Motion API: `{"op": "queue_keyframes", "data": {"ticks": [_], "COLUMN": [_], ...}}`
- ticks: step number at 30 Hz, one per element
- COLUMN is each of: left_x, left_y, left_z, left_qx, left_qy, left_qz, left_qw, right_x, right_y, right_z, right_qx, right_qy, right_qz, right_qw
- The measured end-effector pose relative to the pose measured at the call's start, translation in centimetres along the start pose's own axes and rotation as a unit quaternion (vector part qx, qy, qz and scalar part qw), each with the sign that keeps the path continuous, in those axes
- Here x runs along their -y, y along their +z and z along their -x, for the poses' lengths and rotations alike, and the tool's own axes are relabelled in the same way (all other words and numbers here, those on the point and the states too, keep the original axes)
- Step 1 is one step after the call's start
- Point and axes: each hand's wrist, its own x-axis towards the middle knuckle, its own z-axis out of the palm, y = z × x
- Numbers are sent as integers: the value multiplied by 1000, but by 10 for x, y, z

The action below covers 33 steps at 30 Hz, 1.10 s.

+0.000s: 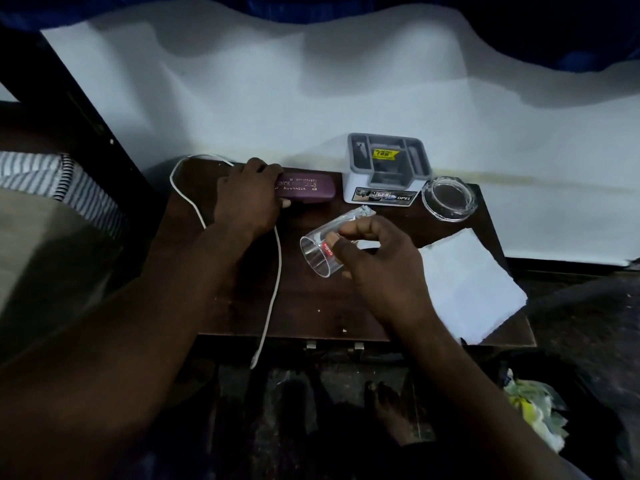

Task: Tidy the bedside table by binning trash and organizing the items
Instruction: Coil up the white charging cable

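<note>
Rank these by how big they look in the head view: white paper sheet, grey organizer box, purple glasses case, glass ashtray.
1. White paper sheet, clearly largest.
2. Grey organizer box.
3. Purple glasses case, partly covered by the left hand, so unsure against the glass ashtray.

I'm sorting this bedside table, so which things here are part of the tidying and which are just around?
Part of the job:
glass tumbler in right hand
spectacle case under left hand
white cable
organizer box
glass ashtray
white paper

Just around:
striped cloth
white wall
</note>
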Motion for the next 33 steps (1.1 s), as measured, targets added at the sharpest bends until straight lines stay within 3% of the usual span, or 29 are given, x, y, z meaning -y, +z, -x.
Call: {"op": "queue_keyframes", "data": {"ticks": [19, 28, 33], "left_x": [-13, -28, -42], "left_y": [10, -5, -21], "left_z": [-42, 1, 42], "left_qx": [39, -32, -23], "left_qy": [2, 19, 28], "left_qz": [-15, 17, 61], "left_qw": [999, 999, 997], "right_x": [12, 13, 8], "right_y": [0, -1, -6], "right_z": [-2, -3, -6], "right_qx": [27, 31, 37], "right_qy": [-9, -17, -41], "right_qz": [27, 33, 74], "right_qw": [999, 999, 996]}}
